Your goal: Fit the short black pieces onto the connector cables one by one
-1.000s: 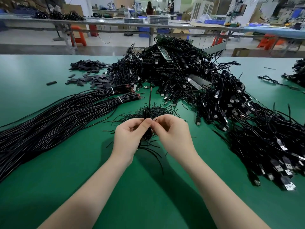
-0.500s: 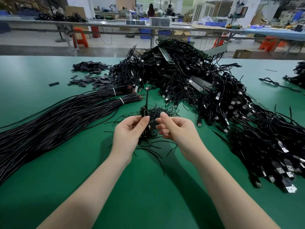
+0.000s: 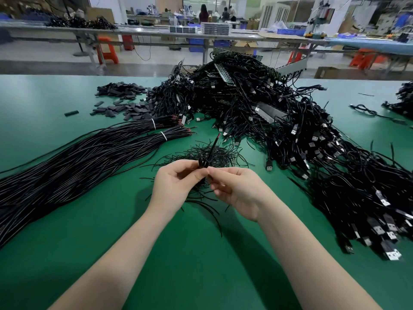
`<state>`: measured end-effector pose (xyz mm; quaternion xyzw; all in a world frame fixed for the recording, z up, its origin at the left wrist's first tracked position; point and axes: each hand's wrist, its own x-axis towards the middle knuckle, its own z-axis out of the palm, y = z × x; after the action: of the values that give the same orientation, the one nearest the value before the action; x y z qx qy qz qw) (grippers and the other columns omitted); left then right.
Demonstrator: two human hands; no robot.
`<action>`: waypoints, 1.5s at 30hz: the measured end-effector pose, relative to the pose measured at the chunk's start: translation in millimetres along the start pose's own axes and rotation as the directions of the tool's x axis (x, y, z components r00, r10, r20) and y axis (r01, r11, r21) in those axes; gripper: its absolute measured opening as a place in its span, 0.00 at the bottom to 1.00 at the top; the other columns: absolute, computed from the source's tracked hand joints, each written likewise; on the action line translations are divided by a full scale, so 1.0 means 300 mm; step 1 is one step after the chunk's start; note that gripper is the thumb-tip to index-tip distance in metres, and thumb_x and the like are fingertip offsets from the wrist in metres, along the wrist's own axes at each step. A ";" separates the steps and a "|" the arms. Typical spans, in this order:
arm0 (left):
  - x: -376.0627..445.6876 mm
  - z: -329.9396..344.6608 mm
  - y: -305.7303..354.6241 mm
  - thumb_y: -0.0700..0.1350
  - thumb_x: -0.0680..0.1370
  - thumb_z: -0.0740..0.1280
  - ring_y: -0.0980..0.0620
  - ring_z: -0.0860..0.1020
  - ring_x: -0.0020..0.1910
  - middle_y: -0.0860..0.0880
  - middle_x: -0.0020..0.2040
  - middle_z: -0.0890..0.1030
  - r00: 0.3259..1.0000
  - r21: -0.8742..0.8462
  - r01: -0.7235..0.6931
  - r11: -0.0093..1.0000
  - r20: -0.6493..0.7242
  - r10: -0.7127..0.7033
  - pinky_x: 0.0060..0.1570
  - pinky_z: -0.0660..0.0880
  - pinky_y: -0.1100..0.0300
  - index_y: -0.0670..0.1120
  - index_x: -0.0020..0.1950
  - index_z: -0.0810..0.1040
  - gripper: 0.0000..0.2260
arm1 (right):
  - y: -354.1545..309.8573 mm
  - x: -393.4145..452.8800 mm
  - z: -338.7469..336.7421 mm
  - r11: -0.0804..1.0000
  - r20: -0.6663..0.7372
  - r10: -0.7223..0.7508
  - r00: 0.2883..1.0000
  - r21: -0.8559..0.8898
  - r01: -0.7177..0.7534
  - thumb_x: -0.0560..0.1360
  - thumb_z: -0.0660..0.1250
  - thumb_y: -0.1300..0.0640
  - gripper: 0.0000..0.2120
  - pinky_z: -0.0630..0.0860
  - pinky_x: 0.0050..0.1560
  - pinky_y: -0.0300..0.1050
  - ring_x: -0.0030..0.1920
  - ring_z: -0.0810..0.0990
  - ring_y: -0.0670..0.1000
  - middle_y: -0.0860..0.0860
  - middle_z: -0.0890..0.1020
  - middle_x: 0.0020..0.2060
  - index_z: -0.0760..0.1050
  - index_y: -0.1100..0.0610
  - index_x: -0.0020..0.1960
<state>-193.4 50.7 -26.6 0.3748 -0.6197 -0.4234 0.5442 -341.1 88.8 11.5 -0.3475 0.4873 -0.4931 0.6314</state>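
My left hand [image 3: 176,182] grips a small bunch of short black pieces [image 3: 203,163] together with a thin black cable [image 3: 212,146] that sticks up and ends in a red tip. My right hand [image 3: 234,189] sits right beside it, thumb and forefinger pinching at the bunch near the left fingertips. What lies between the right fingertips is too small to tell. Under both hands lies a loose heap of thin short black pieces [image 3: 225,153] on the green table [image 3: 190,253].
Long black cable bundles [image 3: 78,162] tied with white bands stretch to the left. A large tangle of USB connector cables [image 3: 290,135] fills the middle and right. Flat dark sleeves [image 3: 125,106] lie scattered at the back left. Benches and orange stools stand beyond the table.
My right hand drew away from the left hand half a second ago and has come back to the bunch. The held cable leans slightly more to the right.
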 end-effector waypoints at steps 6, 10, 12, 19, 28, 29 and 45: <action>-0.007 0.016 0.014 0.55 0.65 0.75 0.58 0.81 0.39 0.55 0.38 0.85 0.988 -0.085 0.113 0.990 -0.095 -0.121 0.42 0.77 0.65 0.52 0.41 0.85 0.10 | 0.022 0.008 0.014 0.896 -0.034 -0.310 0.950 -0.345 0.280 0.76 0.70 0.59 0.08 0.74 0.39 0.39 0.32 0.74 0.46 0.47 0.77 0.28 0.78 0.57 0.37; 0.001 0.012 0.050 0.61 0.59 0.77 0.55 0.76 0.28 0.53 0.34 0.82 0.829 -0.264 0.553 0.790 0.081 -0.553 0.28 0.71 0.65 0.51 0.36 0.85 0.16 | 0.058 0.029 0.019 0.162 0.229 -0.763 0.604 -0.837 0.523 0.75 0.69 0.63 0.06 0.72 0.39 0.41 0.37 0.74 0.47 0.48 0.78 0.34 0.77 0.58 0.40; 0.003 -0.002 0.059 0.59 0.53 0.80 0.57 0.73 0.25 0.54 0.33 0.80 0.670 -0.315 0.738 0.597 0.242 -0.701 0.26 0.68 0.67 0.51 0.30 0.84 0.15 | 0.063 0.040 -0.004 -0.232 0.486 -0.750 0.448 -0.829 0.509 0.71 0.71 0.69 0.04 0.77 0.41 0.48 0.41 0.78 0.57 0.55 0.80 0.39 0.78 0.63 0.45; -0.004 0.024 0.029 0.57 0.65 0.75 0.51 0.82 0.42 0.48 0.42 0.85 0.923 -0.366 0.342 0.865 -0.039 -0.382 0.49 0.78 0.55 0.46 0.46 0.84 0.18 | 0.031 0.033 -0.011 0.630 -0.012 -0.578 0.816 -0.642 0.437 0.75 0.68 0.45 0.11 0.77 0.44 0.37 0.38 0.80 0.40 0.43 0.83 0.35 0.83 0.51 0.41; -0.007 0.017 -0.005 0.54 0.62 0.77 0.60 0.82 0.43 0.56 0.42 0.86 0.980 -0.186 0.169 0.968 -0.077 -0.186 0.45 0.77 0.67 0.58 0.42 0.85 0.10 | 0.028 0.021 -0.013 0.993 0.007 -0.055 0.998 -0.108 0.056 0.72 0.73 0.55 0.06 0.78 0.36 0.36 0.33 0.80 0.46 0.50 0.84 0.34 0.82 0.57 0.40; -0.005 0.017 -0.006 0.52 0.62 0.76 0.61 0.82 0.43 0.56 0.42 0.85 0.981 -0.183 0.164 0.969 -0.073 -0.180 0.44 0.77 0.68 0.59 0.41 0.85 0.09 | 0.026 0.021 -0.014 0.994 0.003 -0.048 0.999 -0.096 0.048 0.72 0.73 0.56 0.05 0.78 0.37 0.37 0.33 0.80 0.46 0.50 0.83 0.34 0.82 0.58 0.41; -0.011 0.036 0.019 0.57 0.65 0.74 0.49 0.82 0.52 0.47 0.49 0.86 0.919 -0.365 0.336 0.868 -0.077 -0.387 0.57 0.77 0.52 0.44 0.53 0.82 0.23 | 0.073 0.043 0.004 0.698 -0.011 -0.534 0.845 -0.570 0.434 0.73 0.70 0.45 0.08 0.75 0.42 0.35 0.38 0.80 0.40 0.44 0.85 0.38 0.83 0.48 0.42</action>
<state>-203.6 57.2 -23.1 0.4134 -0.4125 -0.5909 0.5565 -333.1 82.4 -11.8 -0.5841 0.5513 -0.5105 0.3070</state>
